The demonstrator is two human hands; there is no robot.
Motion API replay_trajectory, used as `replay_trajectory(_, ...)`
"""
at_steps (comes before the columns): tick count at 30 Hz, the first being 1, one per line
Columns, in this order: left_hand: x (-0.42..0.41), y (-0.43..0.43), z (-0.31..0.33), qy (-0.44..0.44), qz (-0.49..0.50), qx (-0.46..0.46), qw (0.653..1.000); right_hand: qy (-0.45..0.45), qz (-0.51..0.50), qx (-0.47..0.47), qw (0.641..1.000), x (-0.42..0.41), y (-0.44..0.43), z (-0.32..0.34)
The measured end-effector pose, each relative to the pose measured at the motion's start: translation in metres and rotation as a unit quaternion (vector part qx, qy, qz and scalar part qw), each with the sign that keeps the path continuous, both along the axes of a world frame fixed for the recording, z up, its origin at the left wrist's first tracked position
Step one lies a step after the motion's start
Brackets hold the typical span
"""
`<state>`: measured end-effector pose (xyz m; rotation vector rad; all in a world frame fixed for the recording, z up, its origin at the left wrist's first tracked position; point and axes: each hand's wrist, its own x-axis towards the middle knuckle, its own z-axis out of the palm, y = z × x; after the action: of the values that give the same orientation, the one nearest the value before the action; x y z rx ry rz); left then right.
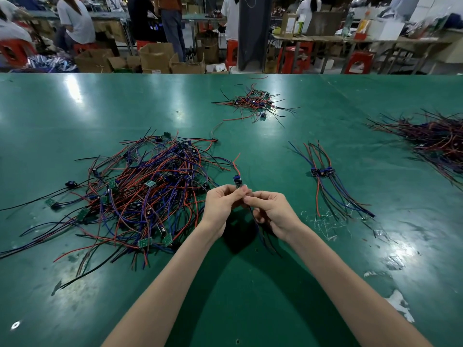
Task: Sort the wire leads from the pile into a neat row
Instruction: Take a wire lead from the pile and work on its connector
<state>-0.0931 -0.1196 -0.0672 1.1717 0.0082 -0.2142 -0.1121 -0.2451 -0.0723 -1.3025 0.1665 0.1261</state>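
- The left grip (223,204) and right grip (273,214) both pinch one lead (237,182), fingertips meeting.
- The pile (150,186) lies just left of them, the row (323,175) off right, on the surface (250,296).

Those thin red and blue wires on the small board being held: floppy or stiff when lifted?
Probably floppy: the red-and-blue wire lead droops below the left hand and right hand. Likely light; fingertips alone pinch its small board.
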Motion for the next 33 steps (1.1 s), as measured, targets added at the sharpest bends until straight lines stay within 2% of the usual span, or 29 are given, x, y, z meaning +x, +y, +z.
replay_trajectory(5, 0.001, 0.0, -0.001, -0.008, 0.01, 0.026, 1.0, -0.05, 0.002, -0.107, 0.993, -0.001, 0.001, 0.0)
replay_trajectory(9, 0.005, 0.002, -0.001, -0.004, 0.036, 0.045, 0.998, -0.033, 0.013, -0.125, 0.992, -0.004, 0.001, 0.002)
replay_trajectory(12, 0.013, 0.012, 0.0, 0.014, 0.074, 0.021, 0.997, -0.01, 0.063, -0.12, 0.991, -0.01, 0.002, 0.005)
replay_trajectory(16, 0.018, 0.022, -0.001, 0.025, 0.092, -0.003, 0.995, -0.002, 0.181, -0.197, 0.964, -0.015, -0.002, 0.012)
replay_trajectory(19, 0.017, 0.021, -0.003, 0.027, 0.078, 0.001, 0.997, 0.002, 0.246, -0.222, 0.943, -0.017, -0.005, 0.014)
replay_trajectory(23, 0.014, 0.012, -0.003, 0.033, 0.041, -0.011, 0.999, 0.011, 0.279, -0.238, 0.93, -0.016, -0.01, 0.015)
replay_trajectory(26, 0.011, 0.007, 0.0, 0.049, 0.002, -0.033, 0.998, 0.002, 0.265, -0.238, 0.934, -0.015, -0.009, 0.014)
replay_trajectory(30, 0.005, 0.002, 0.001, 0.069, -0.057, -0.002, 0.996, -0.014, 0.139, -0.186, 0.973, -0.01, -0.001, 0.011)
replay_trajectory(33, 0.003, 0.001, -0.001, 0.074, -0.063, -0.004, 0.995, -0.045, 0.074, -0.181, 0.98, -0.009, 0.0, 0.008)
